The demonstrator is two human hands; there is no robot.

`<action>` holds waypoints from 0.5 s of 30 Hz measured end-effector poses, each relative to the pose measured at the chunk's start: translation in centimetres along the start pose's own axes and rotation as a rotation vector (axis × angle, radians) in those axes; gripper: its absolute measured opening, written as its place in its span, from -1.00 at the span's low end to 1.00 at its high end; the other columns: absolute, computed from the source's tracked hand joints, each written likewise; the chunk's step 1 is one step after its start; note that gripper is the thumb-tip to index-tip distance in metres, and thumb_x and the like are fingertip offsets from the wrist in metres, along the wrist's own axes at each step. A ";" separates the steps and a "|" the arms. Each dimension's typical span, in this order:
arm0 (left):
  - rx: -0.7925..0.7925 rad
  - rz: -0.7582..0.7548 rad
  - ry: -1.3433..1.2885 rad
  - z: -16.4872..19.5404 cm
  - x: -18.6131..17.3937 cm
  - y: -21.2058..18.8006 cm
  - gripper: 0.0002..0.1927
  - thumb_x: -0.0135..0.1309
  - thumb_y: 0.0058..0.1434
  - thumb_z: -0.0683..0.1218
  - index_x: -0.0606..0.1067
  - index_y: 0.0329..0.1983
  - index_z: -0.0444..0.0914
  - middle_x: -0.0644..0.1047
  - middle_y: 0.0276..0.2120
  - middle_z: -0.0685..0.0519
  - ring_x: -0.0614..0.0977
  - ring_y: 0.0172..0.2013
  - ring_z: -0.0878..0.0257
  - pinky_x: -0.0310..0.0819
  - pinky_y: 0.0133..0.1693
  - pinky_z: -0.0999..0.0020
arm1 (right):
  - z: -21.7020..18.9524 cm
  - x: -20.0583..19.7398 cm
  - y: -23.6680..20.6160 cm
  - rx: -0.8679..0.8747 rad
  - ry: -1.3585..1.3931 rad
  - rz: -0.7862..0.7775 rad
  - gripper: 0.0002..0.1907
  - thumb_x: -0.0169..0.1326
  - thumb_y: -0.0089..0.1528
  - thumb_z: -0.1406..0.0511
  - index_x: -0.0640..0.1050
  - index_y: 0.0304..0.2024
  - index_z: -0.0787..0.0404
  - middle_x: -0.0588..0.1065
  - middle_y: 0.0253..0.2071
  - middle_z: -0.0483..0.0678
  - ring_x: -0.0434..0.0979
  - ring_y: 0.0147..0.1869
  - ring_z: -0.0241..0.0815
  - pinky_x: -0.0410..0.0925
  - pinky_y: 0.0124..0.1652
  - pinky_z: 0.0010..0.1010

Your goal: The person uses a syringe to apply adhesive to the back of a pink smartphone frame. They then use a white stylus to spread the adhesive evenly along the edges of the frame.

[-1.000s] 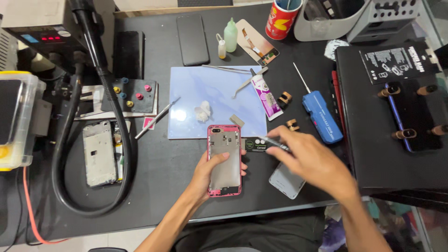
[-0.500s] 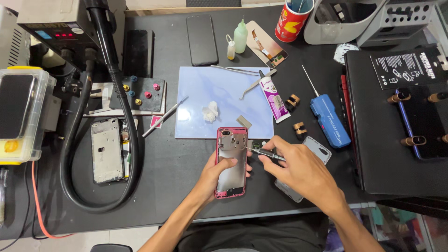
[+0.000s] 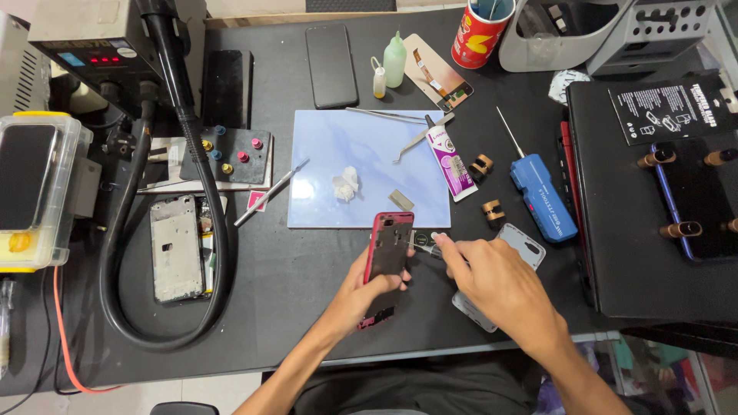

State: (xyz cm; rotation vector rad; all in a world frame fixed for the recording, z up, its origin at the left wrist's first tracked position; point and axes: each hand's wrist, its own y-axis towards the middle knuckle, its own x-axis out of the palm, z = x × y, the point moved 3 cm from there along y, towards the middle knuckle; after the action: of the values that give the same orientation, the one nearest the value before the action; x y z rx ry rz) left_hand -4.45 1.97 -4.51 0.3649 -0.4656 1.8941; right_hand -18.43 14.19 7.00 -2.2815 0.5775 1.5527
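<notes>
My left hand (image 3: 367,286) curls closed, thumb on top, forearm angling up from the table's near edge. My right hand (image 3: 492,280) reaches leftward, thumb and forefinger pinched together, wrist bent.

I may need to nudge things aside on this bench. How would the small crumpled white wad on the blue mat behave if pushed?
The crumpled white wad looks like tissue or cotton, so probably very light and soft. It would likely slide or tumble across the smooth blue mat at a slight touch. It looks squashy rather than stiff, so pinching should deform it, not break it.
</notes>
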 end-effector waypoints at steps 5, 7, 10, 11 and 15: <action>-0.035 -0.032 0.055 0.2 -0.3 -0.4 -0.42 -0.06 0.12 -0.26 0.39 0.28 -0.31 0.47 -0.13 0.03 0.50 -0.12 0.32 0.41 0.01 0.39 | 0.1 -0.2 -0.4 -0.043 0.177 0.087 -0.68 0.21 0.24 0.16 0.51 -0.30 0.32 0.50 -0.49 0.14 0.53 -0.38 0.19 0.34 -0.39 -0.07; -0.054 -0.030 0.044 0.3 -0.2 -0.4 -0.41 -0.07 0.10 -0.26 0.40 0.28 -0.31 0.47 -0.18 0.02 0.51 -0.14 0.31 0.42 0.00 0.40 | -0.3 -1.0 -0.6 -0.301 0.380 0.216 -0.65 0.20 0.19 0.24 0.39 -0.18 0.36 0.49 -0.35 0.10 0.53 -0.32 0.16 0.35 -0.40 -0.16; -0.059 -0.020 0.052 0.5 0.0 -0.3 -0.40 -0.07 0.09 -0.26 0.39 0.28 -0.30 0.47 -0.19 0.03 0.50 -0.14 0.32 0.43 -0.01 0.41 | 0.7 0.2 -0.6 0.075 0.346 -0.119 -0.37 0.31 0.17 0.12 0.34 0.14 0.24 0.55 -0.45 0.04 0.59 -0.34 0.14 0.36 -0.37 -0.13; -0.062 -0.019 0.054 0.5 0.1 -0.3 -0.39 -0.07 0.08 -0.25 0.38 0.28 -0.29 0.47 -0.18 0.05 0.50 -0.14 0.33 0.43 -0.01 0.41 | 0.4 0.1 -0.4 -0.018 0.212 -0.034 -0.48 0.28 0.20 0.17 0.38 0.10 0.19 0.56 -0.44 0.05 0.58 -0.35 0.14 0.35 -0.36 -0.12; -0.108 -0.005 0.065 0.6 -0.1 -0.5 -0.36 -0.06 0.06 -0.23 0.39 0.30 -0.26 0.46 -0.22 0.04 0.50 -0.18 0.32 0.41 -0.06 0.43 | 0.2 0.1 0.1 -0.071 0.203 0.014 -0.67 0.22 0.23 0.22 0.41 -0.11 0.24 0.57 -0.42 0.07 0.59 -0.35 0.15 0.36 -0.35 -0.12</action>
State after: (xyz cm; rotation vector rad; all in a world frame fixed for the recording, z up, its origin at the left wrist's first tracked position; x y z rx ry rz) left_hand -3.92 1.77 -3.92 0.2325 -0.5209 1.8613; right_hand -18.60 14.18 6.84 -2.5127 0.5994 1.3774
